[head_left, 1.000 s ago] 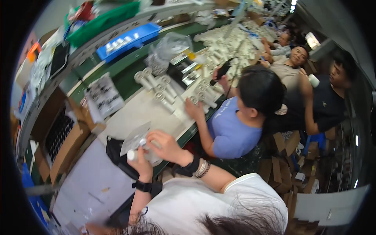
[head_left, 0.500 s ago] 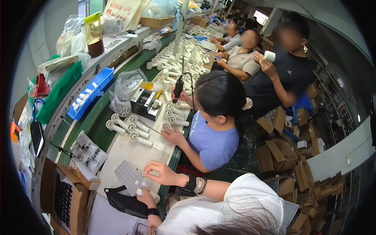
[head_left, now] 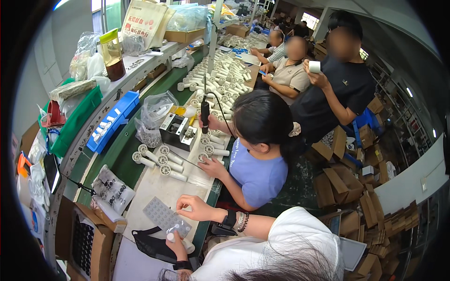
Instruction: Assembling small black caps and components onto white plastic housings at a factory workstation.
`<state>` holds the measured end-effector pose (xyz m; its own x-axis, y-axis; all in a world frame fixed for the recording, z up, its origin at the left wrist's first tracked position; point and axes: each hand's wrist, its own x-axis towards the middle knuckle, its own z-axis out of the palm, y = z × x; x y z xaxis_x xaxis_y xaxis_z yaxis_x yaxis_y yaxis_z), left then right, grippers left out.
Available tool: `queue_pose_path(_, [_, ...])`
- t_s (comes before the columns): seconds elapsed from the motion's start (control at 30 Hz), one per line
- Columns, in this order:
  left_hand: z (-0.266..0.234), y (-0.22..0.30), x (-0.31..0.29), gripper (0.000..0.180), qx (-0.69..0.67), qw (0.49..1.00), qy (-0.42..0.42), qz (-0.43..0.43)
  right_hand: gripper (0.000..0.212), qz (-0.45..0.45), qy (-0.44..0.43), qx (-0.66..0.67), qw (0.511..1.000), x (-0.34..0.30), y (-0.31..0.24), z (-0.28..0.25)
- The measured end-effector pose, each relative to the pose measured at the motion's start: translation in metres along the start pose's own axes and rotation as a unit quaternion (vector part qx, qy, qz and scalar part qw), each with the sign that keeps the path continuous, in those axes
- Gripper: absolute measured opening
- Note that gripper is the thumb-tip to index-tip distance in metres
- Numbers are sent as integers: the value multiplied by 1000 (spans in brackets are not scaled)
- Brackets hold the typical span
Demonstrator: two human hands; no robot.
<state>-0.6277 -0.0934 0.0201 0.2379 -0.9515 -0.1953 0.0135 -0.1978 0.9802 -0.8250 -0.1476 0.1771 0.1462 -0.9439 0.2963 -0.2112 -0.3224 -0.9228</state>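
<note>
My left hand (head_left: pixel 177 245) closes round a white cylindrical part (head_left: pixel 188 246), whose end shows beside the palm; a small white round piece (head_left: pixel 170 237) shows at my fingertips. Up and to the right of it, my right hand (head_left: pixel 198 209) has its thumb and forefinger drawn together in a pinch. Whatever lies between those fingertips is too small to make out. Just left of the pinch lies a grey sheet (head_left: pixel 161 213) with rows of round pads, its lower end near my left hand. Under the sheet's lower part is a black cloth bag (head_left: pixel 146 241).
A co-worker ahead holds a black electric screwdriver (head_left: pixel 205 114) over white tubes (head_left: pixel 171 174) with round wheel-like heads. A black device (head_left: pixel 177 132) stands beside them. At left are a blue tray (head_left: pixel 112 121), a printed plastic bag (head_left: pixel 112 187) and a cardboard box (head_left: pixel 99 253) of black parts.
My left hand has moved slightly down, and more of the grey sheet shows above it. My right hand keeps its pinch beside the sheet. The co-worker's screwdriver has shifted left and down.
</note>
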Motion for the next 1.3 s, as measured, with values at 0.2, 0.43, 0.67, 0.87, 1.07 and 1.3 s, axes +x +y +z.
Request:
queue_pose_path(0.2, [-3,72,-2,14,-69,986,-115,98,10,28,-9,64,998,5,-17,-9])
queue_pose_path(0.43, [3,142,-12,19,-6,976,-172,137,10,41,-64,144,987,13,-52,-36])
queue_pose_path(0.67, [20,230,-17,65,64,896,-256,356,2,8,-102,173,980,23,-155,-75])
queue_pose_path(0.87, [24,249,-23,60,65,867,-291,399,3,10,-202,108,973,23,-176,-71])
queue_pose_path(1.07, [29,252,-24,61,74,839,-286,457,7,2,-217,66,974,17,-178,-67])
queue_pose_path(1.3, [30,256,-28,62,82,816,-268,505,10,8,-224,49,973,13,-180,-61])
